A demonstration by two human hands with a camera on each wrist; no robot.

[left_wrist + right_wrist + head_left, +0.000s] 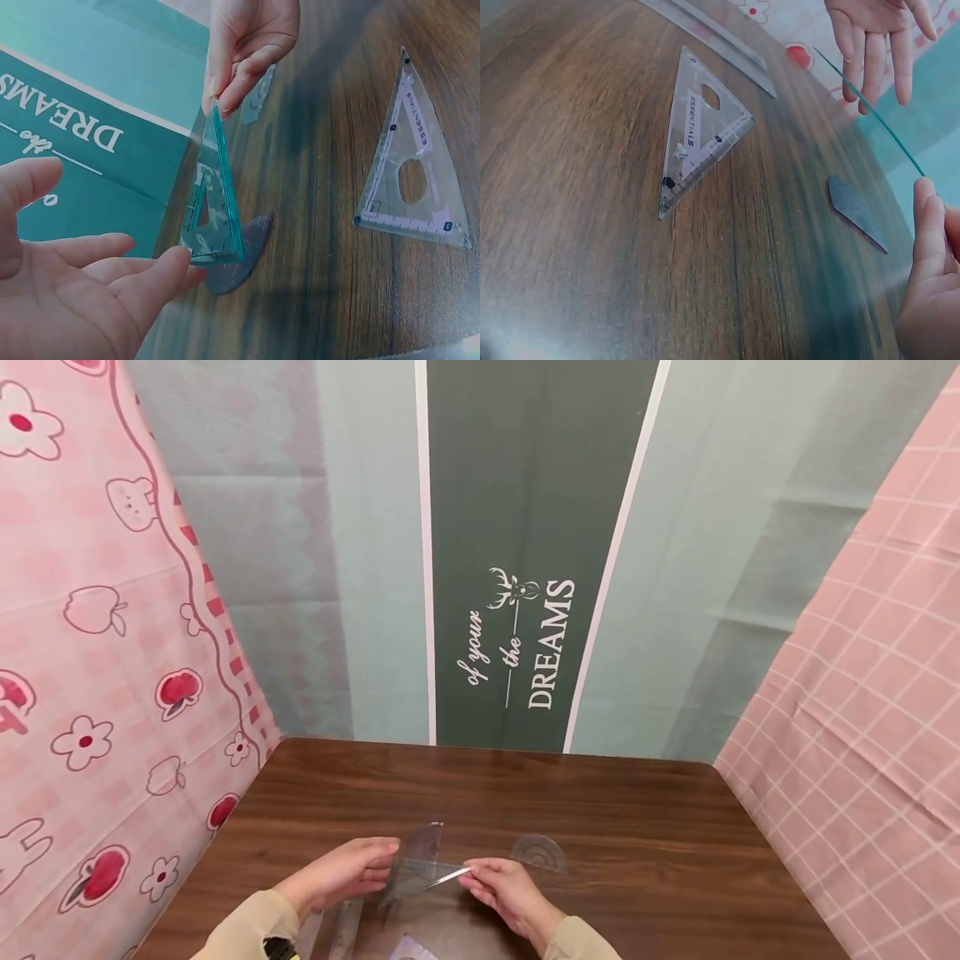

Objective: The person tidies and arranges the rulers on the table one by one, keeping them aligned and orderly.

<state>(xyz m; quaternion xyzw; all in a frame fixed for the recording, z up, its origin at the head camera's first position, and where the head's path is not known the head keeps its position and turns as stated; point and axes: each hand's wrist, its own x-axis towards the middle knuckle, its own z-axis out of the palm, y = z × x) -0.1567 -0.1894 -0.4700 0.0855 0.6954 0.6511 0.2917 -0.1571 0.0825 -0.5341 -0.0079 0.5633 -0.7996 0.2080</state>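
Note:
My right hand (506, 893) pinches a clear green-tinted set square (219, 202) by its pointed end, holding it above the table. In the right wrist view this set square (889, 131) appears edge-on as a thin green line. My left hand (352, 870) is by the set square's other end, palm turned toward it and fingers extended. In the left wrist view its fingertips (176, 262) overlap the short edge; whether they touch cannot be told. Below lies a purplish protractor (855, 214) on the table.
A clear protractor (540, 853) lies beyond my right hand on the wooden table (637, 810). Nearer me is a clear set square with a purple "ESSENTIALS" print (693, 127). Clear straight rulers (345, 927) lie at the left. Printed curtains (862, 693) surround the table.

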